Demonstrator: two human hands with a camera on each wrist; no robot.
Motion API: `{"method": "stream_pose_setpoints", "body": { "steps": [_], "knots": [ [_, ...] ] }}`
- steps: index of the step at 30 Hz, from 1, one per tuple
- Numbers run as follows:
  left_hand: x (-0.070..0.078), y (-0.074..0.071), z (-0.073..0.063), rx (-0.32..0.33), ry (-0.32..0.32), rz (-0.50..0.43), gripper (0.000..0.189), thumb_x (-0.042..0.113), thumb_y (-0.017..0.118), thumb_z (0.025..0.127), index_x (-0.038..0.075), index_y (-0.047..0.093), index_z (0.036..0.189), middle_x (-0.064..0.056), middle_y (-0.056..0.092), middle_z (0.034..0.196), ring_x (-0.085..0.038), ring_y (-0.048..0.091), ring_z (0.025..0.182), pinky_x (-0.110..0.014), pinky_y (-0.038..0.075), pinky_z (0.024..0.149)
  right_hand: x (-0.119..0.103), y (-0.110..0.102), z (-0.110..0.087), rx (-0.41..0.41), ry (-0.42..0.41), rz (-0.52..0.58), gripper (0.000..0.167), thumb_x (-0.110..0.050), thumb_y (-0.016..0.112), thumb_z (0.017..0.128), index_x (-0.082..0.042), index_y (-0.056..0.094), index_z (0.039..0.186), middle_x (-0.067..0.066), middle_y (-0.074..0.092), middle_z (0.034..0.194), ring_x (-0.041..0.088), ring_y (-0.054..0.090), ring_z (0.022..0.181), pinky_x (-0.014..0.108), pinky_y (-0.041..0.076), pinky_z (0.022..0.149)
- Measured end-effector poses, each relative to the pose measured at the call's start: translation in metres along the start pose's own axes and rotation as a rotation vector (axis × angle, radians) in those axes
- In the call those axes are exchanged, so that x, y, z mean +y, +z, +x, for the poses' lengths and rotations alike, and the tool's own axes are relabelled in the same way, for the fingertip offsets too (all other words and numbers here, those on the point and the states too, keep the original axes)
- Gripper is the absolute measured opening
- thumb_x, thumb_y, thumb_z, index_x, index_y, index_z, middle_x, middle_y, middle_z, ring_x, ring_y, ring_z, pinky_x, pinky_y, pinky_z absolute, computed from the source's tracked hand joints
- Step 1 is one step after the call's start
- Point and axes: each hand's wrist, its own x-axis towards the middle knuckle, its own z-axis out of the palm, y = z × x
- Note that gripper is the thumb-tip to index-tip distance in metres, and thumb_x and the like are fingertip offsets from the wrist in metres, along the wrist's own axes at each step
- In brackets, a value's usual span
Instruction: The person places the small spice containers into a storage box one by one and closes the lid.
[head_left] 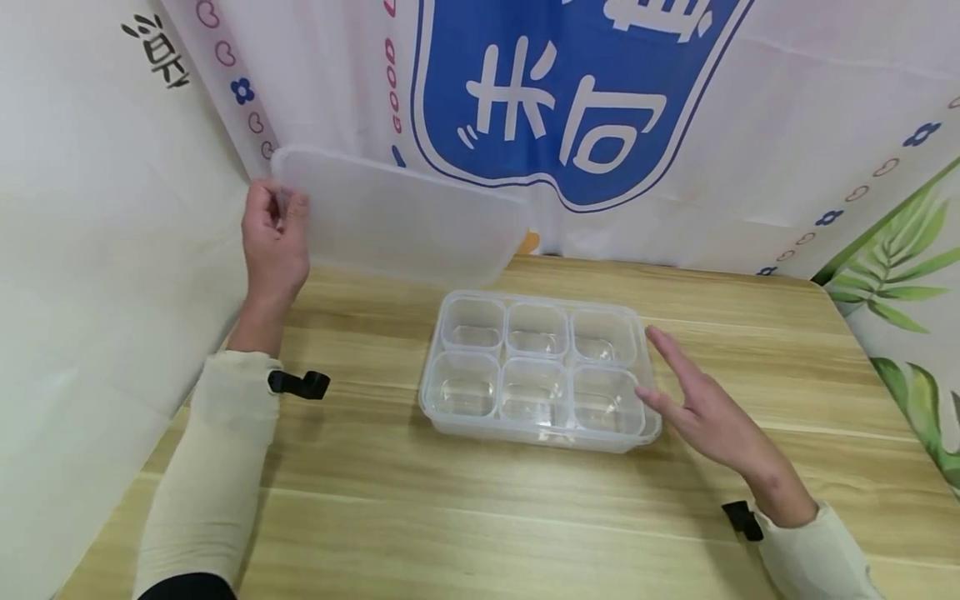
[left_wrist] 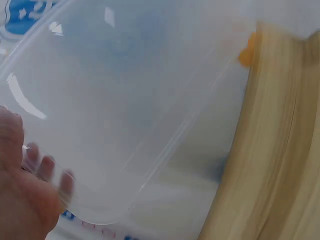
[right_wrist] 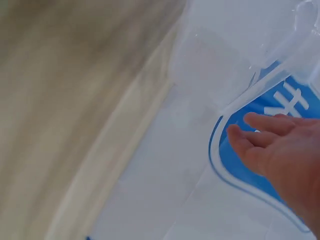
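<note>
My left hand [head_left: 276,246] grips the left end of a translucent plastic lid [head_left: 405,217], raised and tilted behind the storage box. In the left wrist view, the fingers show through the edge of the lid [left_wrist: 115,110]. A clear plastic storage box [head_left: 517,432] sits on the table, holding several small clear compartment cups [head_left: 534,392] in two rows. Beside its right end is my right hand [head_left: 701,408], fingers extended and apart; whether the fingertips touch the rim I cannot tell. The right wrist view shows this hand [right_wrist: 287,150] with nothing in its grasp.
The wood-grain table [head_left: 420,517] extends around the box. A white cloth with a blue printed sign [head_left: 540,100] hangs along the back edge. A pale wall [head_left: 97,292] borders the left side, and a leaf-patterned surface [head_left: 900,258] the right.
</note>
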Motion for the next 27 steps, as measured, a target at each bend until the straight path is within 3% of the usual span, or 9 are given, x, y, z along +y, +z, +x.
{"method": "stream_pose_setpoints", "body": {
  "steps": [3, 6, 10, 14, 18, 23, 27],
  "knots": [
    [0.006, 0.012, -0.007, 0.014, 0.026, -0.076, 0.011, 0.014, 0.063, 0.104, 0.014, 0.056, 0.096, 0.002, 0.049, 0.093, -0.013, 0.047, 0.089, -0.026, 0.036, 0.076, -0.007, -0.002, 0.011, 0.032, -0.027, 0.014, 0.064, -0.018, 0.051, 0.111, -0.019, 0.02, 0.166, 0.012, 0.038, 0.162, 0.037, 0.035, 0.146, 0.061, 0.032, 0.112],
    [0.017, 0.025, -0.016, 0.016, 0.081, -0.089, 0.01, 0.012, 0.064, 0.103, 0.014, 0.058, 0.096, 0.004, 0.052, 0.093, -0.014, 0.048, 0.088, -0.026, 0.037, 0.076, -0.015, -0.004, 0.025, 0.066, -0.042, 0.083, 0.053, -0.019, 0.043, 0.113, -0.014, 0.029, 0.164, 0.014, 0.053, 0.15, 0.033, 0.048, 0.136, 0.041, 0.042, 0.109],
    [0.03, 0.04, -0.029, -0.002, 0.178, -0.118, 0.006, 0.01, 0.065, 0.102, 0.012, 0.061, 0.098, 0.007, 0.055, 0.096, -0.016, 0.052, 0.091, -0.025, 0.043, 0.077, -0.021, -0.006, 0.042, 0.106, -0.06, 0.22, 0.046, -0.021, 0.035, 0.115, -0.004, 0.038, 0.158, 0.018, 0.06, 0.139, 0.023, 0.057, 0.126, 0.02, 0.046, 0.099],
    [0.044, 0.055, -0.041, -0.036, 0.229, -0.234, 0.004, 0.002, 0.066, 0.099, 0.004, 0.064, 0.101, 0.002, 0.058, 0.101, -0.02, 0.053, 0.096, -0.028, 0.047, 0.083, -0.026, -0.008, 0.058, 0.075, -0.021, 0.404, 0.053, -0.032, 0.028, 0.116, -0.001, 0.036, 0.157, 0.024, 0.057, 0.142, 0.021, 0.062, 0.121, 0.027, 0.053, 0.095],
    [0.054, 0.068, -0.053, -0.085, 0.311, -0.34, 0.021, 0.013, 0.072, 0.097, -0.005, 0.062, 0.102, -0.004, 0.058, 0.102, -0.023, 0.053, 0.095, -0.03, 0.048, 0.085, -0.027, -0.013, 0.072, 0.041, 0.068, 0.641, 0.064, -0.044, 0.029, 0.113, 0.001, 0.032, 0.158, 0.022, 0.054, 0.148, 0.02, 0.062, 0.123, 0.03, 0.054, 0.095],
    [0.051, 0.077, -0.064, -0.148, 0.392, -0.414, 0.041, 0.03, 0.076, 0.095, -0.009, 0.061, 0.099, -0.006, 0.058, 0.098, -0.023, 0.053, 0.091, -0.029, 0.049, 0.081, -0.02, -0.017, 0.081, 0.019, 0.124, 1.0, 0.06, -0.049, 0.033, 0.111, -0.001, 0.042, 0.143, 0.017, 0.059, 0.143, 0.024, 0.063, 0.123, 0.034, 0.054, 0.096],
    [0.044, 0.08, -0.071, -0.196, 0.412, -0.466, 0.036, 0.017, 0.074, 0.098, -0.015, 0.058, 0.095, -0.005, 0.058, 0.097, -0.021, 0.051, 0.088, -0.028, 0.049, 0.079, -0.014, -0.02, 0.078, 0.001, 0.118, 1.089, 0.055, -0.047, 0.034, 0.111, -0.002, 0.05, 0.138, 0.012, 0.065, 0.137, 0.025, 0.064, 0.122, 0.034, 0.054, 0.096]
  ]
}}
